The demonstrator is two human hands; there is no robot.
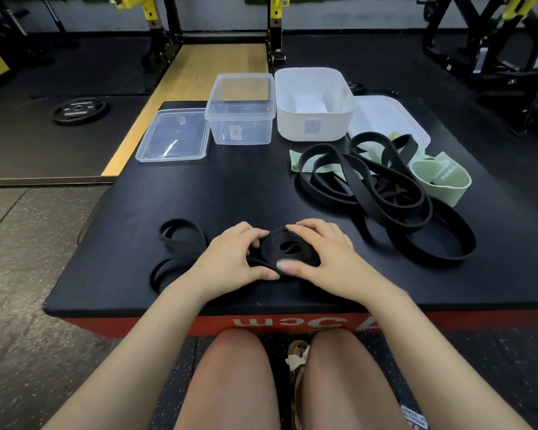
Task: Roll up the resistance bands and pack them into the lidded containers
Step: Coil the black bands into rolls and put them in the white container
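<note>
1. Rolled band (284,248), black, flat coil at the near edge of the worktop (236,187). We hold it with both hands: left hand (233,254) curled round its left rim, thumb at the front; right hand (320,251) curled over its right side, thumb pinching the front edge. Risk: the rubber looks springy, and we judge that easing either grip lets the coil spring open.

2. Loose tail (177,246), black loops lying left of the left hand. Whether it belongs to the coil, we cannot tell. Risk: if it does, it may drag or twist and wind in unevenly.

3. Near edge, coil close to it. Risk: a slip sends the roll to the floor.

4. Clear container (239,113), open, its clear lid (173,136) beside it on the left; white container (314,103), open, its white lid (388,119) to the right. Both well apart from the coil. Risk: carrying one-handed across that gap may loosen the roll; a slack roll may not fit under a lid.

5. Band pile (385,187), black bands tangled with green bands (441,180), partly over the white lid. Risk: pulling one band may drag others or shift that lid.
</note>
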